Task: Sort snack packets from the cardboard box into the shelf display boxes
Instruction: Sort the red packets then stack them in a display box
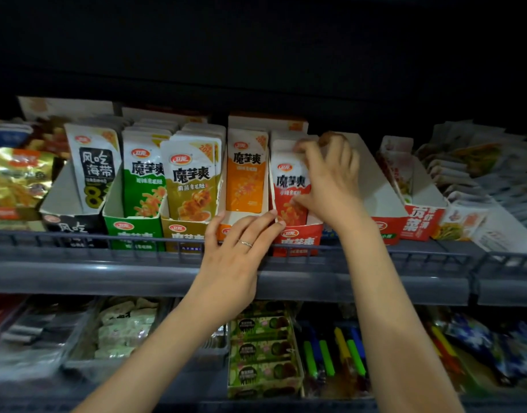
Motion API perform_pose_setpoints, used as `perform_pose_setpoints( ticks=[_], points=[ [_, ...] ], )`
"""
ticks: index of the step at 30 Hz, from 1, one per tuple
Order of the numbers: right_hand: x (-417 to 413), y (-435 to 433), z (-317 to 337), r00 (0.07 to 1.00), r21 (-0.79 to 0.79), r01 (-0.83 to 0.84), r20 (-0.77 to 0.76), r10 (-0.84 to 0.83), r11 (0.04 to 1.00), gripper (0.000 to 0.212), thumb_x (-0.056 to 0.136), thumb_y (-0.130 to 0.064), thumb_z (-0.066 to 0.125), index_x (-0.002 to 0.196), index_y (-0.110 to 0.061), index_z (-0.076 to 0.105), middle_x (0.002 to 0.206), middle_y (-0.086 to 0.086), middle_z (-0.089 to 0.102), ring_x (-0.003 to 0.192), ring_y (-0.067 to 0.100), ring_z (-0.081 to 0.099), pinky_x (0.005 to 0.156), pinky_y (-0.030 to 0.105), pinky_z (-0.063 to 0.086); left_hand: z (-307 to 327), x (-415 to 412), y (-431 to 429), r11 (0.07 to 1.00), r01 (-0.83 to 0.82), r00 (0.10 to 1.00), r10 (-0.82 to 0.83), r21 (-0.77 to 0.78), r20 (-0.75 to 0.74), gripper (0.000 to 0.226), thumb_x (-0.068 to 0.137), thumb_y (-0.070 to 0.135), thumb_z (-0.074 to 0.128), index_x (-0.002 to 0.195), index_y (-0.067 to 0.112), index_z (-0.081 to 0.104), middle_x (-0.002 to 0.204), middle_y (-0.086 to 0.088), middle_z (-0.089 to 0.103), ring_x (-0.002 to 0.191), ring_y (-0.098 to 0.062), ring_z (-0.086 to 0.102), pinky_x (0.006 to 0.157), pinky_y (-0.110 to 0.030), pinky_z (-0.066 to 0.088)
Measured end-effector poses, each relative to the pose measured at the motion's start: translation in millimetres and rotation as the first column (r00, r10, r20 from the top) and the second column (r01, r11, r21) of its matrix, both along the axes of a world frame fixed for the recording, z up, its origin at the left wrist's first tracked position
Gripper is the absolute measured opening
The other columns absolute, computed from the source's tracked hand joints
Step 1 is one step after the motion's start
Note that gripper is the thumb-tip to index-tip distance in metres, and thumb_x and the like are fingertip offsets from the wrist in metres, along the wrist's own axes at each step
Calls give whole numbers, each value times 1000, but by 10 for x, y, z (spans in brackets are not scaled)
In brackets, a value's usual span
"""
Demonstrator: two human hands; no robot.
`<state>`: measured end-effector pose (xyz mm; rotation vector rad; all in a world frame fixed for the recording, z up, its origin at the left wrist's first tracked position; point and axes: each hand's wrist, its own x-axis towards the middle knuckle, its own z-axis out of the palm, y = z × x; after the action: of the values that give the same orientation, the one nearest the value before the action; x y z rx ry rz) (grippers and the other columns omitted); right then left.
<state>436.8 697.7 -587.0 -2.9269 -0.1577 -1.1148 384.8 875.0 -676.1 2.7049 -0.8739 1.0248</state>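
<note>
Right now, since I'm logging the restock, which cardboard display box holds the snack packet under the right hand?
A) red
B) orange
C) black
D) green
A: the right hand grips the red-and-white snack packet standing in the red cardboard display box.

Dim scene, lit from the viewer's side. We find the forearms, the left hand and the right hand to be the brightest surfaces, while the space above the shelf falls to near black. The olive konjac packet at centre is sharp enough for its print to be read. The right hand's fingers, on the red konjac packet, are smeared by motion blur. The far-right packets and the gold packet at far left look soft and stretched by wide-angle distortion, and the grey shelf rail bows. The lower shelf lies in shadow, grainy and low in contrast.
</note>
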Motion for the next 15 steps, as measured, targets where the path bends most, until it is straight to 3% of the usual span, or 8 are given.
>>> perform_pose_setpoints(
  ticks=[5, 7, 9, 12, 15],
  points=[
    [3, 0, 9, 995, -33, 84, -51, -86, 996, 75, 67, -41, 79, 129, -16, 45, 136, 13, 32, 131, 32, 23, 108, 41, 15, 10, -3, -3, 1000, 6, 1000, -6, -18, 6, 69, 71, 8, 35, 139, 18, 40, 146, 0, 41, 127, -20, 38, 113, -47, 6],
    [-1, -7, 49, 999, -38, 28, -28, -29, 999, 52, 71, -34, 77, 114, -17, 54, 128, 9, 42, 123, 29, 31, 96, 35, 20, 14, -12, -4, 1000, 10, 1000, -10, -20, -7, 71, 69, 4, 44, 138, 18, 41, 145, -1, 41, 127, -20, 39, 113, -47, 6],
    [-4, -48, 113, 997, -1, -67, 33, 67, 998, 17, 79, -23, 69, 81, -19, 53, 102, 1, 54, 108, 24, 42, 79, 30, 22, 30, -28, -2, 1000, 22, 999, -23, -19, -42, 73, 66, 4, 48, 138, 17, 42, 145, -1, 42, 128, -20, 38, 112, -46, 6],
    [-69, -125, 215, 983, 196, -186, 31, 183, 963, 41, 86, -12, 58, 59, -21, 29, 65, -6, 44, 77, 19, 52, 62, 29, 30, 61, -38, 22, 997, 62, 992, -67, -48, -107, 74, 67, 4, 44, 139, 20, 41, 147, 2, 39, 131, -17, 35, 113, -44, 3],
    [-210, -156, 368, 951, 394, -304, 173, 255, 867, 44, 89, -12, 55, 60, -23, 24, 55, -5, 37, 52, 11, 43, 51, 30, 33, 99, -87, 37, 958, 147, 973, -184, -245, -137, 63, 75, 12, 39, 137, 25, 41, 149, 6, 33, 137, -12, 28, 115, -34, 2]
  ],
)
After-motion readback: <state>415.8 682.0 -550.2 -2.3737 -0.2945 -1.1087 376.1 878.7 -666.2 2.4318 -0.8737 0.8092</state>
